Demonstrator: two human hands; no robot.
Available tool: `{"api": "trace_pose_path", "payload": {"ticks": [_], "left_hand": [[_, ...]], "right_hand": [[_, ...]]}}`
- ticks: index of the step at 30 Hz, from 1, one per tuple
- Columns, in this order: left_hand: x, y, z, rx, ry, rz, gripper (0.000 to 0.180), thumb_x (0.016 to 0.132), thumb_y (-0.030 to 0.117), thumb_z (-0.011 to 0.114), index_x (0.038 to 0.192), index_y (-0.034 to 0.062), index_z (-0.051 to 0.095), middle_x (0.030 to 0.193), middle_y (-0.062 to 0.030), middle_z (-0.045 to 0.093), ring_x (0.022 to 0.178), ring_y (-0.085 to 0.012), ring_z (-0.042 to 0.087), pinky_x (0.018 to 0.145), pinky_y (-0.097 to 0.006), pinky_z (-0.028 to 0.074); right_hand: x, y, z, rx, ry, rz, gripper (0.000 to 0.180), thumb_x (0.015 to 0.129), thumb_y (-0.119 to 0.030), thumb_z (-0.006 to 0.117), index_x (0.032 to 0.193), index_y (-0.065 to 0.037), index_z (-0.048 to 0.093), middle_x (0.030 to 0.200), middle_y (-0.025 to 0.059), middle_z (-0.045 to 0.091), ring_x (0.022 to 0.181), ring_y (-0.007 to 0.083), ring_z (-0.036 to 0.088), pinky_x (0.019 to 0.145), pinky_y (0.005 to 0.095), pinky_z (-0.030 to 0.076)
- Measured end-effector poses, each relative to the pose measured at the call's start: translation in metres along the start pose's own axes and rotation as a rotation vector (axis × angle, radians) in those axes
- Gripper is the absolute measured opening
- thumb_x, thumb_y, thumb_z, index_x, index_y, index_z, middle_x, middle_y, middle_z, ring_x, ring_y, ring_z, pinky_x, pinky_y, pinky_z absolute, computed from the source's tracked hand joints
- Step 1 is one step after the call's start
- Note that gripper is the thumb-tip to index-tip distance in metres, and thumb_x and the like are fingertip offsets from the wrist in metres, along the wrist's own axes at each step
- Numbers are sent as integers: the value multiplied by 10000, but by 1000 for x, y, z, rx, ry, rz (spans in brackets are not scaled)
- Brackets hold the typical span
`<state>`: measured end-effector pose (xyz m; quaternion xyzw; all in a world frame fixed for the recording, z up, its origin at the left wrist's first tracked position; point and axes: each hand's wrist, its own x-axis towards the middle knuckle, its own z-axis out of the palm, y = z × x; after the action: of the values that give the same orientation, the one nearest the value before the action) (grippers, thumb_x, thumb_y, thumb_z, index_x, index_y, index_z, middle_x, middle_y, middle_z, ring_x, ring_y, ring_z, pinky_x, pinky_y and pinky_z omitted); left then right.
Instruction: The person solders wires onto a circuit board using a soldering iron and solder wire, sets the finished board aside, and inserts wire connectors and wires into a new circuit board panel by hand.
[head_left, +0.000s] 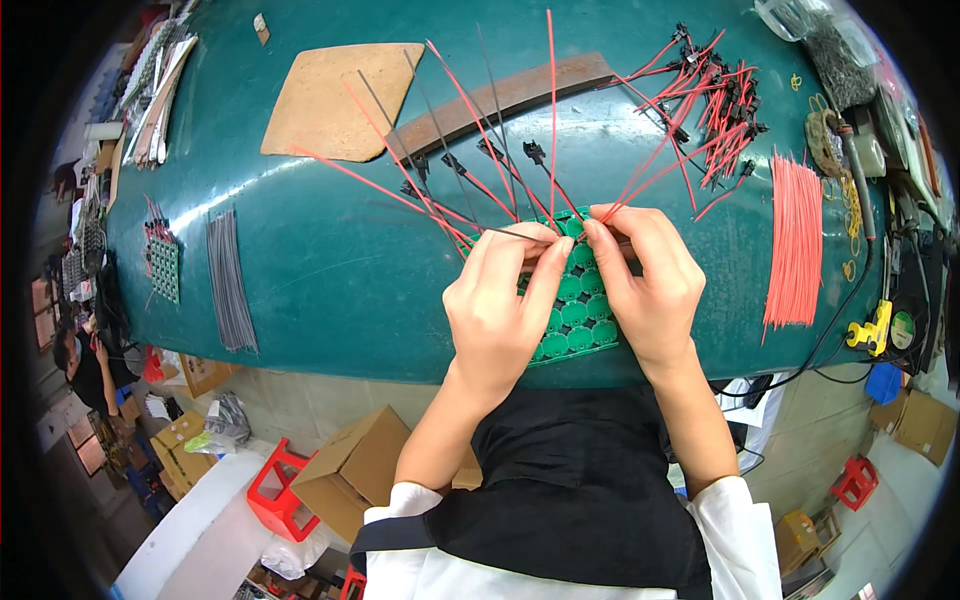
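A green circuit board panel with rows of rounded cells lies on the table, partly covered by both my hands. My left hand is closed in a pinch on a black wire over the panel's far part. Close beside it, my right hand pinches a red wire, its fingertips just above the board. Several red and black wires with black plug connectors fan out from the panel's far edge. The wire ends between my fingertips are too small to make out.
A brown board and a dark bar lie beyond the panel. Connector leads are heaped at the far right, near a red wire bundle. A black wire bundle and a smaller wired panel lie left. A yellow glue gun sits far right.
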<state>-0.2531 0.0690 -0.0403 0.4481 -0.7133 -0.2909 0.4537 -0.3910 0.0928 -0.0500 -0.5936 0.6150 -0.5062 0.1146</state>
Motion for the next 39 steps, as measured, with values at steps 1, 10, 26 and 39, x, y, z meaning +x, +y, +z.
{"api": "trace_pose_path", "payload": {"ticks": [1,10,26,39], "left_hand": [[0,0,2,3,2,-5,122,805,-36,751,868,-43,647,871,-97,685,730,-131,683,635,-245,577],[1,-4,5,36,2,28,132,803,-30,756,869,-37,642,858,-92,687,717,-131,683,637,-249,577],[-1,-11,17,307,43,178,409,809,58,763,1173,-3,588,719,-24,615,607,-152,619,560,-278,521],[-4,15,2,209,-24,275,280,795,-39,733,1067,0,679,793,-84,685,697,-183,680,644,-294,552]], "right_hand": [[-1,1,0,-3,5,-10,153,809,25,723,939,10,643,859,118,675,737,242,674,620,318,550],[-1,3,1,-55,-8,-113,224,792,34,724,1008,20,668,879,127,661,744,254,663,637,329,546],[-5,5,-85,-305,43,155,254,870,4,653,1119,-30,692,880,63,636,699,135,566,633,260,466],[0,13,-97,-438,-88,288,124,883,-118,672,964,-38,624,902,103,594,749,268,608,670,381,502]]}}
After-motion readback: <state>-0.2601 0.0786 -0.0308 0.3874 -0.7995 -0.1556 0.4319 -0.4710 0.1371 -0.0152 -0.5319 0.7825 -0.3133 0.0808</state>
